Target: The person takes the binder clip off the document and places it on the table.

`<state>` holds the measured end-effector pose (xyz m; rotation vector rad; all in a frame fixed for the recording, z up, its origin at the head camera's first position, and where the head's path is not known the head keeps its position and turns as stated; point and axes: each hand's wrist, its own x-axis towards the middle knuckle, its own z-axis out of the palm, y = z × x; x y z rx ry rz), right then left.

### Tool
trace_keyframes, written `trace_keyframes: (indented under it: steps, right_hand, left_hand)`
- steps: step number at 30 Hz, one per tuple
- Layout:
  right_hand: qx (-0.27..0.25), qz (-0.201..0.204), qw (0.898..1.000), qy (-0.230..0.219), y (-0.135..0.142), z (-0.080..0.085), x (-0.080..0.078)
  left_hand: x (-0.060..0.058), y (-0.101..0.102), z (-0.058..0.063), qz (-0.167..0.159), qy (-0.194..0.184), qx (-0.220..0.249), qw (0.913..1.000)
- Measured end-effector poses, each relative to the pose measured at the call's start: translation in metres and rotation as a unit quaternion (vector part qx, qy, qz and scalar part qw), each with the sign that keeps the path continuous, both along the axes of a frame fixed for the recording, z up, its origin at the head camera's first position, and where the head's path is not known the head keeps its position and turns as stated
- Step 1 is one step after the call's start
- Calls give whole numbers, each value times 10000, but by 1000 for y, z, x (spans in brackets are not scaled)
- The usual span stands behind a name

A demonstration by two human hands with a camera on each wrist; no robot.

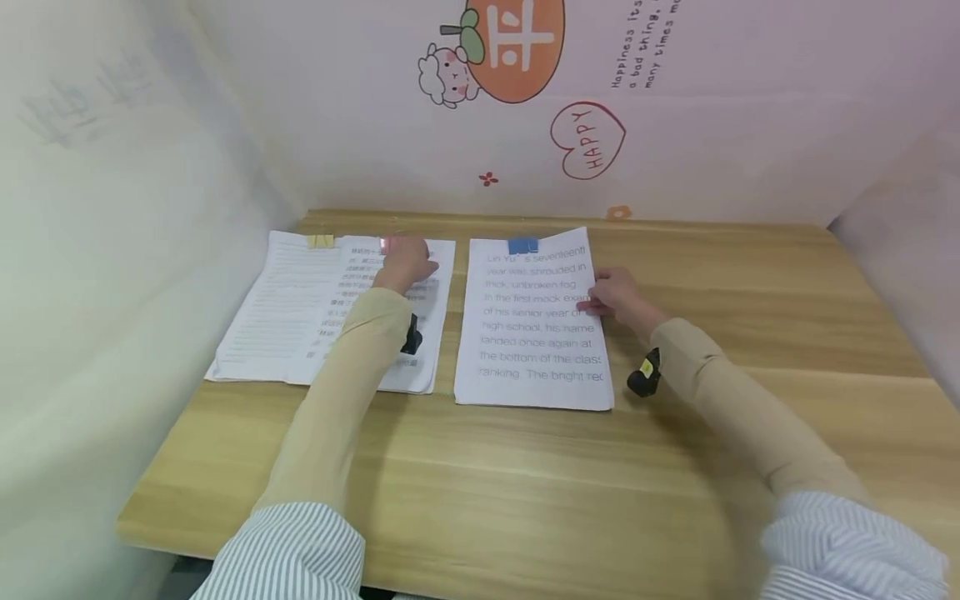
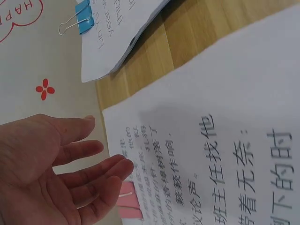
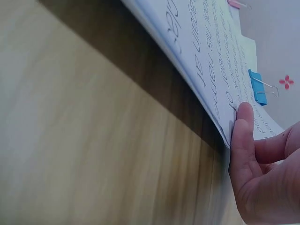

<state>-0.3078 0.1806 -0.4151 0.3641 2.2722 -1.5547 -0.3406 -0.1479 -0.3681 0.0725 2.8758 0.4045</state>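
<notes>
Paper lies in three bunches across the far part of a wooden table (image 1: 540, 492). On the right is an English bunch (image 1: 532, 342), printed in big letters, with a blue clip (image 1: 522, 246) on its far edge. The right hand (image 1: 617, 298) is at this bunch's right side. Its fingers are partly bent, and it holds the edge between thumb and fingers. That edge is up off the wood, with a dark shadow under it in the right wrist view.

Left of it, with a strip of bare wood between, sits a Chinese bunch (image 1: 420, 367) with a pink clip (image 2: 128, 201) at its far edge. The left hand (image 1: 406, 264) is over the far part of this bunch. Its fingers are loose and a little bent, and it has hold of nothing. The fingertips are right by the pink clip, but I cannot tell if they touch it.

At the far left lies a third bunch (image 1: 258, 325) with small print and a yellow clip (image 1: 321, 242). It meets the Chinese bunch along its side.

Both arms have tan sleeves (image 1: 330, 408). Behind the table is a pale wall (image 1: 337, 108) with a red heart (image 1: 588, 140) that says HAPPY.
</notes>
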Motion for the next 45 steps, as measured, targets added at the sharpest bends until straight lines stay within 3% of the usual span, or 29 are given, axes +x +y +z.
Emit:
trace_keyframes:
  steps: [17, 23, 26, 32, 38, 45]
  right_hand:
    - [73, 60, 10000, -26, 35, -14, 38]
    - [-48, 147, 9999, 8, 33, -14, 46]
    - [-32, 162, 9999, 15, 32, -13, 49]
    - [-143, 151, 9998, 11, 33, -15, 55]
    - [-145, 179, 9997, -9, 37, -16, 58]
    - [-168, 139, 9997, -74, 33, -19, 59]
  left_hand:
    - [-6, 63, 3, -513, -175, 920, 9943]
    - [-11, 77, 1, -290, -456, 1345, 9894]
    - [-13, 83, 0, -190, -617, 1609, 9849]
    - [-16, 97, -4, -288, -724, 2112, 9743]
    - [-18, 113, -9, -111, -945, 2719, 9576]
    - [-26, 119, -20, 61, -1133, 3016, 9466]
